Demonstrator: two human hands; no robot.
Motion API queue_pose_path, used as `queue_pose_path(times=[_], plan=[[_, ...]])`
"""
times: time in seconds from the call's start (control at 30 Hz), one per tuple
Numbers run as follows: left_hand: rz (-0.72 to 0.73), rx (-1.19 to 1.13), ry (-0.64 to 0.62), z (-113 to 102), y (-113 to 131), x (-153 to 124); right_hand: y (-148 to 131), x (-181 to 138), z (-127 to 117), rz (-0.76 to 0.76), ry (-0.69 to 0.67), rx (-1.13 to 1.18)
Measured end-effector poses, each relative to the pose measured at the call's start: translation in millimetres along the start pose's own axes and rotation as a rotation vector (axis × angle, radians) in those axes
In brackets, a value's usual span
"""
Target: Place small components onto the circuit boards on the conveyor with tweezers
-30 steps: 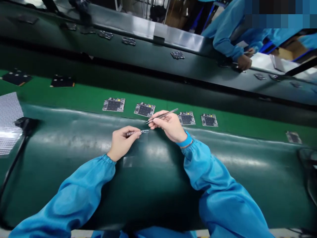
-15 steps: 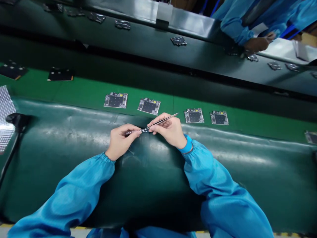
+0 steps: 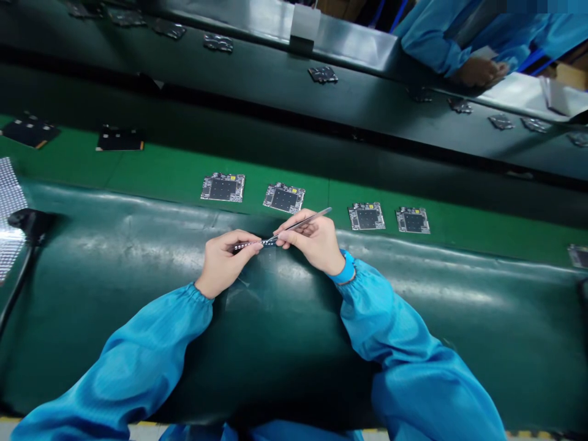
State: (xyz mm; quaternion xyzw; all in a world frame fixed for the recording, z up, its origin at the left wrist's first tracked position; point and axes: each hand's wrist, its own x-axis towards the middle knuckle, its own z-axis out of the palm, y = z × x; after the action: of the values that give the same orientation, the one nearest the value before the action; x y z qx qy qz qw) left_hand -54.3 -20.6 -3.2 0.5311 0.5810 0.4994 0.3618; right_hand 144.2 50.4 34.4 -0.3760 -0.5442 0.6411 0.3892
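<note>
Four small boards (image 3: 283,198) sit on the green belt (image 3: 160,171) as the left hand (image 3: 223,263) pinches a thin dotted strip (image 3: 252,245) over the dark mat (image 3: 138,257), the right hand (image 3: 315,242) gripping tweezers (image 3: 301,222) whose tips meet its end, so placing looks barely begun.

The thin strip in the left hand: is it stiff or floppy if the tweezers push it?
Probably floppy: the strip is thin and narrow, pinched at one end by the left hand. Likely very light, so the tweezers in the right hand could easily deflect it.
</note>
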Motion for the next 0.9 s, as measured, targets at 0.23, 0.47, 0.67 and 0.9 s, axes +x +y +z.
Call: queue_pose_path(times=[0.23,0.47,0.67,0.9], plan=[[0.007,-0.004,0.006,1,-1,0,-2,-1,0,0.013,-0.008,0.004],[0.01,-0.004,0.003,0,0,0,-2,-1,2,0.03,-0.017,-0.004],[0.001,-0.007,0.005,0,2,0,-3,5,-7,-0.028,0.016,0.006],[-0.029,-0.011,0.008,-1,-5,-3,13,75,-56,-0.111,0.258,-0.087]])
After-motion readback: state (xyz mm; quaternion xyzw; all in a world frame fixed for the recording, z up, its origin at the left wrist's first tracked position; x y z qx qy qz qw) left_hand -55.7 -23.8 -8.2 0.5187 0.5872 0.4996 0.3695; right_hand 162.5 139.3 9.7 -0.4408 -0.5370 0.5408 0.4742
